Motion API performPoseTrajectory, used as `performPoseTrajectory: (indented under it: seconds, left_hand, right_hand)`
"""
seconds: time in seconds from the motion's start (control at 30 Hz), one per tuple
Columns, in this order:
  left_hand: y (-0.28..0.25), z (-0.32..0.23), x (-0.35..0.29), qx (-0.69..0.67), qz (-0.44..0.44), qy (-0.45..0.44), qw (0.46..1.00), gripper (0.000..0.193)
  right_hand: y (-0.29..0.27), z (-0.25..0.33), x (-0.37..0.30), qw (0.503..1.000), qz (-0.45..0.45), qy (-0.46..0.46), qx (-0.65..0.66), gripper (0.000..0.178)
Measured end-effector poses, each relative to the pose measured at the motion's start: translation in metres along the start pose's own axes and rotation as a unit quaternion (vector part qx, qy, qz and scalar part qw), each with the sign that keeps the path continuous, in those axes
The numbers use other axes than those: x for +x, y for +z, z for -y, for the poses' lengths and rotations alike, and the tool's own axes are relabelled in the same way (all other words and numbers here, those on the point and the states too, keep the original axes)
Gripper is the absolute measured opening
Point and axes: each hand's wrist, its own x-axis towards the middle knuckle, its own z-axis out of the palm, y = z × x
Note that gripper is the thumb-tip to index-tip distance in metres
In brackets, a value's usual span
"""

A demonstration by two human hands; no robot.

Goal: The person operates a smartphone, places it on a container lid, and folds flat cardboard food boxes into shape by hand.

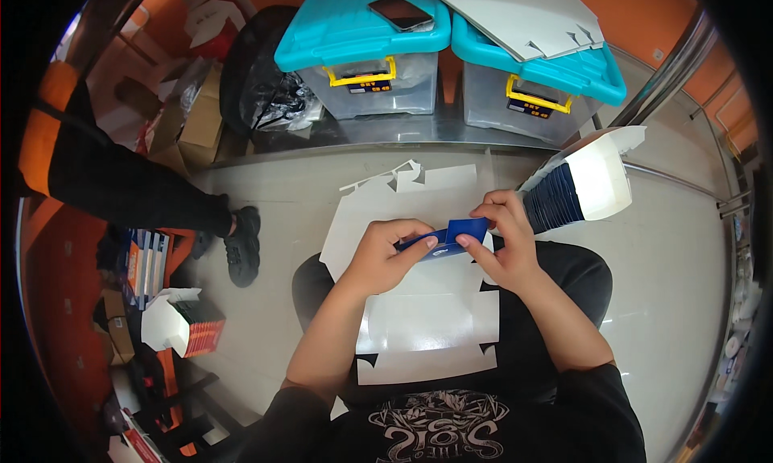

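A small blue folded card piece (462, 231) is held up over my lap between both hands. My left hand (385, 258) pinches its left end, thumb in front and fingers behind. My right hand (509, 241) grips the right end, where a flap stands upright between thumb and fingers. Beneath them a white die-cut cardboard blank (427, 322) lies spread across my thighs, with notched edges and fold lines. By my right knee stands an open white carton (602, 185), packed with a stack of dark blue flat pieces (553, 199).
Ahead, a metal shelf (386, 131) bears two clear bins with turquoise lids (354, 40). A phone (400, 13) and white cardboard sheets (519, 16) rest on the lids. To the left are another person's leg (137, 177) and a carton of red-edged pieces (203, 336).
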Motion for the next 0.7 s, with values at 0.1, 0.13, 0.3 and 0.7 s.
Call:
performPoseTrajectory:
  seconds: [0.1,0.13,0.3,0.7]
  left_hand:
    - [0.0,-0.002,-0.001,-0.032,-0.013,0.01,0.999,0.01]
    - [-0.001,-0.004,-0.001,-0.031,-0.016,0.015,0.999,0.01]
    - [-0.02,-0.036,-0.007,0.034,-0.014,0.076,0.996,0.011]
    - [-0.057,-0.112,-0.094,0.132,-0.129,0.214,0.959,0.023]
  right_hand:
    - [0.008,-0.005,-0.005,0.998,-0.057,-0.014,-0.038,0.036]
    - [0.008,-0.002,-0.003,0.997,-0.057,-0.02,-0.039,0.036]
    - [0.007,0.019,0.016,0.993,-0.043,-0.084,-0.075,0.037]
    - [0.006,0.121,0.066,0.979,0.005,-0.204,-0.009,0.04]
